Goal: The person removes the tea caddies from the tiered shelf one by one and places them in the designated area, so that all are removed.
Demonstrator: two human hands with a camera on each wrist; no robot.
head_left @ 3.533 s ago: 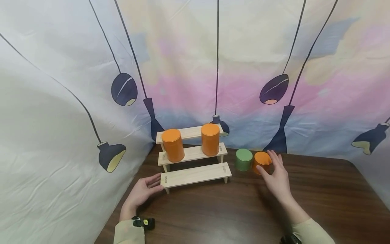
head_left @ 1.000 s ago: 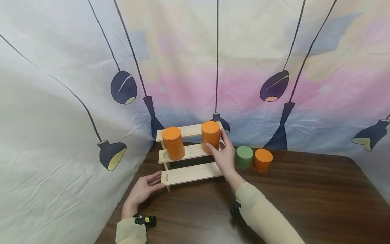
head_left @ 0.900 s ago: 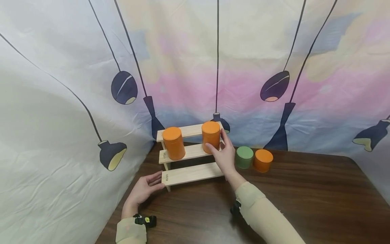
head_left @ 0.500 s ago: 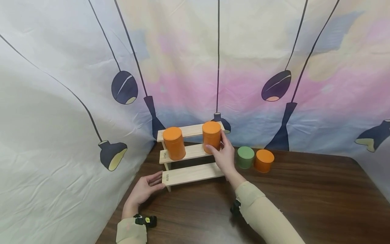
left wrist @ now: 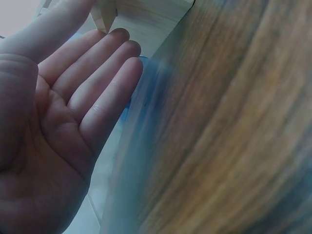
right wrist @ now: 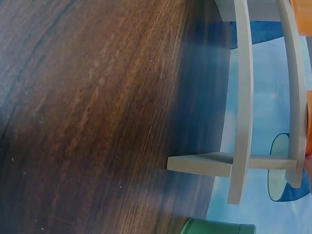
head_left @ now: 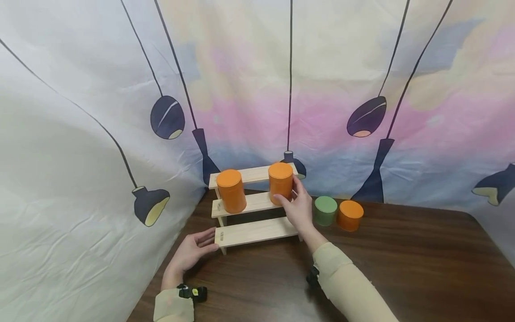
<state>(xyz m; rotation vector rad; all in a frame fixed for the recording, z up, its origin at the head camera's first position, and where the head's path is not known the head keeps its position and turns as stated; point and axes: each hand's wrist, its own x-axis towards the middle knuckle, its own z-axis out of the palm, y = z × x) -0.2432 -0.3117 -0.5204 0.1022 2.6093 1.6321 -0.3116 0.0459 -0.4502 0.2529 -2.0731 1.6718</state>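
Note:
A three-tier wooden display shelf [head_left: 257, 233] stands on the table. Two tall orange tins [head_left: 231, 192] with lids stand upright on its middle step. My right hand [head_left: 298, 208] grips the right-hand tall orange tin [head_left: 280, 181], thumb in front and fingers round its right side. In the right wrist view only a sliver of that hand shows at the right edge. My left hand [head_left: 189, 252] touches the left end of the bottom step. From the left wrist, its fingers [left wrist: 105, 95] look nearly straight, tips at the wooden leg [left wrist: 104, 14].
Right of the shelf, a short green tin [head_left: 325, 211] and a short orange tin [head_left: 350, 215] stand side by side on the dark wooden table [head_left: 402, 255]. Printed fabric [head_left: 249, 89] with lamp drawings hangs behind the table and along its left side.
My right hand has moved left from the short orange tin to the tall orange tin on the middle step. Over the last second both hands have stayed in place.

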